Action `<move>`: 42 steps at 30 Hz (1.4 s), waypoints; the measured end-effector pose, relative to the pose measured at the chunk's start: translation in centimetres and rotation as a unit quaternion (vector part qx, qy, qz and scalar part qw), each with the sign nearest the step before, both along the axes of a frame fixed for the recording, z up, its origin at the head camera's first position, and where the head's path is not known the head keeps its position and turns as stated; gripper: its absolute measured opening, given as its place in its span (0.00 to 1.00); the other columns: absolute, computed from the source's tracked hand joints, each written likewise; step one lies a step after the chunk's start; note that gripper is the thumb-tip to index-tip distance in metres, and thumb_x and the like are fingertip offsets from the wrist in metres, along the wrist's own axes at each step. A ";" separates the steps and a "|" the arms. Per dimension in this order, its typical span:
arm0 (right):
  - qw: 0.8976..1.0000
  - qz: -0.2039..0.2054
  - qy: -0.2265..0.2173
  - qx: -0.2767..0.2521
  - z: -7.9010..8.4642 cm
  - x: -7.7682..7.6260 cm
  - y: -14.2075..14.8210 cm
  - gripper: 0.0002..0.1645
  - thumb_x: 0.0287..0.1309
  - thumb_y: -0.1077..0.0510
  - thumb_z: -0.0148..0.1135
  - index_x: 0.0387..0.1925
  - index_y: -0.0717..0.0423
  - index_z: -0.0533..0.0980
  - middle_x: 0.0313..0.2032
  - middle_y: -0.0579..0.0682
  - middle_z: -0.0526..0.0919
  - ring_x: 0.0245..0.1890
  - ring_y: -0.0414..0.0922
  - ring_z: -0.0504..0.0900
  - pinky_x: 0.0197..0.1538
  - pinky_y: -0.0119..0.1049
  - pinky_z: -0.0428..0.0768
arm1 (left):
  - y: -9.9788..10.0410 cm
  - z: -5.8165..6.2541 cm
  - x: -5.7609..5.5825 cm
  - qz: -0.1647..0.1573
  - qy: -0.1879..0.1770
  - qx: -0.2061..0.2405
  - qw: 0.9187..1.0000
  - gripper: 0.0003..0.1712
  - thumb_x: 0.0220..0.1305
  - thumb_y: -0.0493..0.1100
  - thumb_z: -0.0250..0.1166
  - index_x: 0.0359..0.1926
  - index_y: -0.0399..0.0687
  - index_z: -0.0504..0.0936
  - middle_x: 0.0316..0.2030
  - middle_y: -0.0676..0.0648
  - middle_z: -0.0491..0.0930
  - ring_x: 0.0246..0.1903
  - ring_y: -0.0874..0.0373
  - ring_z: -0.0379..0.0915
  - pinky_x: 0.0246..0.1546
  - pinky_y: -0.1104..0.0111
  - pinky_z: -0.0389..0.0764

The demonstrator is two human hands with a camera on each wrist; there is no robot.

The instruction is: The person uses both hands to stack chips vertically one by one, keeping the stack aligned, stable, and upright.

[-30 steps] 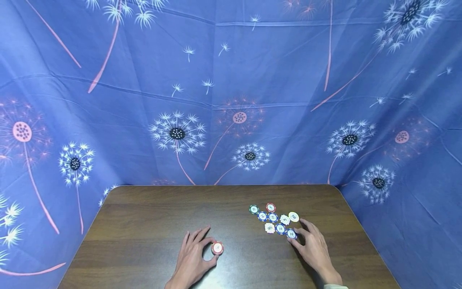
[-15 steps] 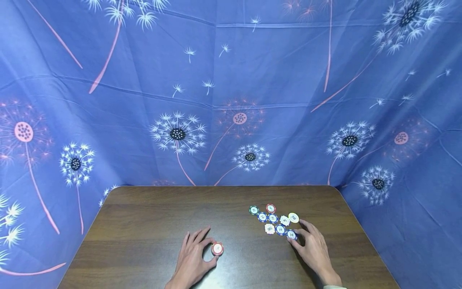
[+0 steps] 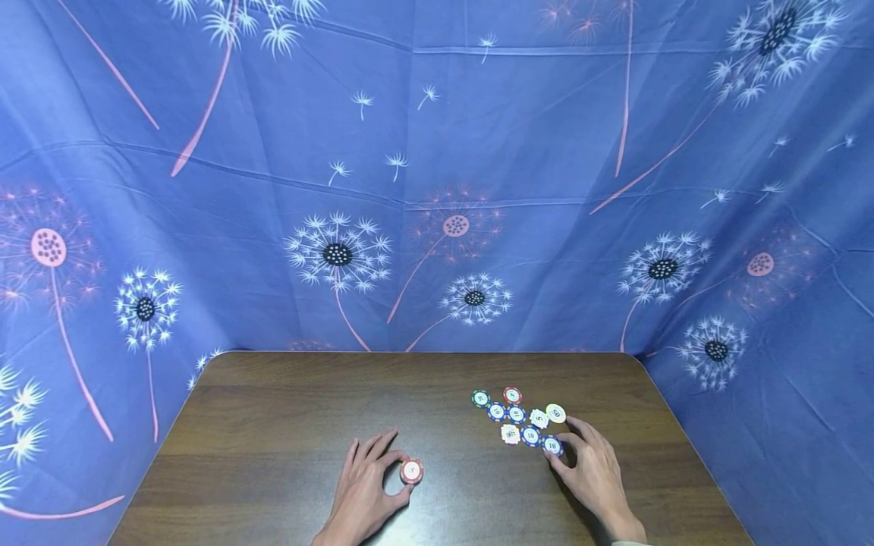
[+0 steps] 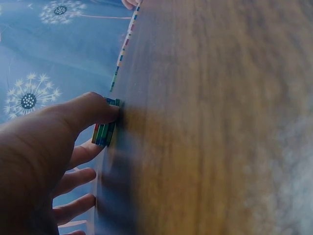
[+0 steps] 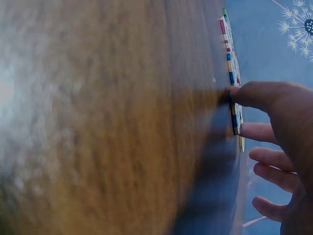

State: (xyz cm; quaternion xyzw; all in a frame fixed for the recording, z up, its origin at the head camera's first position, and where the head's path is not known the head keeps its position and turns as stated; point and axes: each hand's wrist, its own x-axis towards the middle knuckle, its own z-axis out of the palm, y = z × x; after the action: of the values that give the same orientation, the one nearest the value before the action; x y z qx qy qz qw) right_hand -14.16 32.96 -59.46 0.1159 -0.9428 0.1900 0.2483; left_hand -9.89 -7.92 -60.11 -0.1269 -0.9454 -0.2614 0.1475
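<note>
My left hand (image 3: pixel 365 485) pinches a short stack of poker chips (image 3: pixel 412 471) between thumb and index finger, a red chip marked 5 on top. Green and darker edges show beneath it in the left wrist view, where the thumb (image 4: pixel 100 110) presses one side of the stack. With thumb and index finger, my right hand (image 3: pixel 592 474) pinches a blue poker chip (image 3: pixel 552 446) marked 10, flat on the table. In the right wrist view this blue chip (image 5: pixel 235 123) appears edge-on, partly covered by the thumb, with the other fingers loosely bent.
Single chips lie flat beyond my right hand: green (image 3: pixel 481 398), red (image 3: pixel 512 395), blue (image 3: pixel 530 435), white (image 3: pixel 510 434) and pale yellow (image 3: pixel 556 413) ones, several touching. The brown wooden table (image 3: pixel 307 394) ends at a blue dandelion-print cloth (image 3: pixel 410 152) behind and at both sides.
</note>
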 end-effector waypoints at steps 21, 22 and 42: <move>1.000 -0.010 -0.004 0.025 -0.3 1.1 0.8 0.21 0.37 0.51 0.88 0.34 0.52 0.85 0.66 0.67 0.78 0.61 0.71 0.77 0.54 0.73 0.76 | 0.0 0.1 0.2 -0.003 0.004 0.007 1.000 0.20 0.46 0.54 0.84 0.41 0.60 0.89 0.68 0.46 0.81 0.67 0.42 0.74 0.72 0.33 0.64; 1.000 -0.007 0.001 0.024 -0.2 1.2 0.8 0.21 0.36 0.52 0.88 0.33 0.52 0.85 0.66 0.67 0.78 0.61 0.71 0.78 0.55 0.72 0.76 | 0.0 0.1 0.1 -0.003 0.000 0.006 1.000 0.20 0.46 0.54 0.84 0.41 0.60 0.89 0.68 0.46 0.81 0.67 0.42 0.74 0.72 0.33 0.64; 0.997 0.062 0.035 0.027 0.0 1.6 -0.8 0.20 0.31 0.53 0.86 0.30 0.51 0.85 0.66 0.65 0.79 0.64 0.68 0.75 0.57 0.69 0.77 | 0.0 0.1 0.0 -0.002 -0.016 0.004 1.000 0.20 0.47 0.54 0.84 0.42 0.61 0.89 0.69 0.46 0.80 0.68 0.42 0.73 0.72 0.33 0.65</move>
State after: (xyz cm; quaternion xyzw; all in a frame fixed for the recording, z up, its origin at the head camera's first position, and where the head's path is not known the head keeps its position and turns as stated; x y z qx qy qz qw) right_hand -12.60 32.15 -59.43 0.1877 -0.9291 0.1755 0.2659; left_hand -9.84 -7.97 -60.01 -0.1243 -0.9461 -0.2679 0.1326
